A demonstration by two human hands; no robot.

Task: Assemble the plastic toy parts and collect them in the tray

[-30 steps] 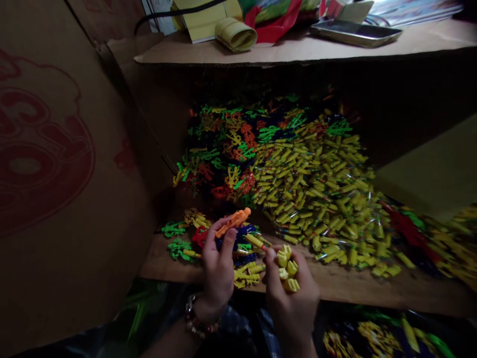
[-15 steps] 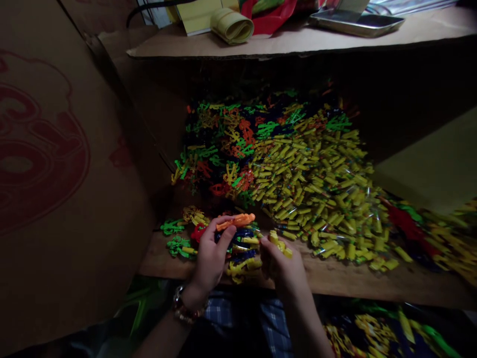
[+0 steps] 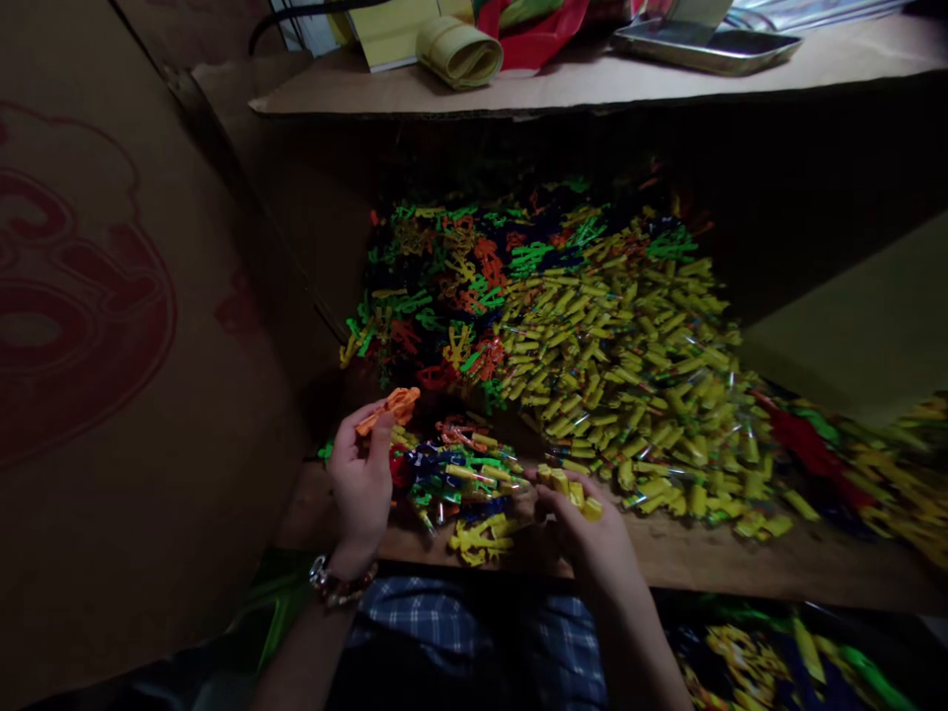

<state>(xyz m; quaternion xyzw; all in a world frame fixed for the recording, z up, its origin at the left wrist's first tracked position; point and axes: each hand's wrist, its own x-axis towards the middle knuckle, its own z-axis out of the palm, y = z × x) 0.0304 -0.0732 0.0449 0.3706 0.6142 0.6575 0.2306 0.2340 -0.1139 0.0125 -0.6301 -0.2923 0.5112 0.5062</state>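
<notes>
Nearest the camera, a blue-and-white checked cloth (image 3: 474,632) is being seen across the person's lap, below the front edge of a brown board work surface (image 3: 711,563). A beaded bracelet (image 3: 335,585) is being worn on the left wrist.

The left hand (image 3: 361,479) is being held up above the left end of the board, with its fingers closed on a small orange moulded plastic piece (image 3: 389,409), which is being pinched between thumb and fingertips and is standing clear of the board. The right hand (image 3: 585,523) is being rested low at the board's front edge, curled narrowly around several short yellow plastic tubes (image 3: 570,489), which are being gripped in its fingers.

Between the two hands, a small mixed cluster of blue, green, yellow and red plastic pieces (image 3: 463,479) is lying on the board, just beside both hands.

Farther back, a large heap of yellow plastic tubes (image 3: 637,365) is being spread over the middle and right of the board, and behind it to the left a tangle of green, orange and yellow plastic frames (image 3: 459,272) is piled in shadow.

At the left, a brown cardboard wall with a red printed mark (image 3: 89,316) is standing upright. At the top, a cardboard shelf (image 3: 592,89) is bearing a yellow paper roll (image 3: 459,51) and a flat metal tray (image 3: 703,41).
</notes>
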